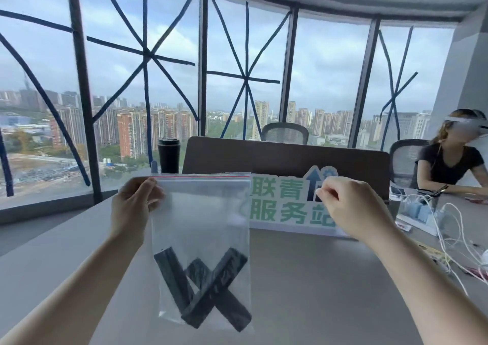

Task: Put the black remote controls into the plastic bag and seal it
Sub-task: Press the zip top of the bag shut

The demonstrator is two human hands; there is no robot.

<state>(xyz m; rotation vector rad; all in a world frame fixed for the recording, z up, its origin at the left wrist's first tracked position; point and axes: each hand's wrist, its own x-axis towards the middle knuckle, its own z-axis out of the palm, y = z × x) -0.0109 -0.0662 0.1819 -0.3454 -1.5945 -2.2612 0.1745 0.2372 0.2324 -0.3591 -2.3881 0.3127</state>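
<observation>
Clearly the left hand (134, 202) has its grip closed on the top left corner of the plastic bag (202, 220), thumb and fingers pinching the zip strip so the bag hangs upright above the counter (303, 278). The right hand (348, 204) is off the bag, just beside its top right corner, with thumb and forefinger pressed together and nothing between them.

Inside the bag, the black remote controls (206, 289) have settled at the bottom, crossed over one another in a loose W shape, their lower ends near the bag's bottom seam. Whether the red-lined zip strip is pressed fully shut I cannot tell.

Behind the bag stands a green-lettered sign (287, 207), close to its right edge, and a black tumbler (169, 154) sits farther back to the left. White cables (449, 239) lie tangled on the counter's right side. The counter directly below and in front of the bag is bare grey surface.
</observation>
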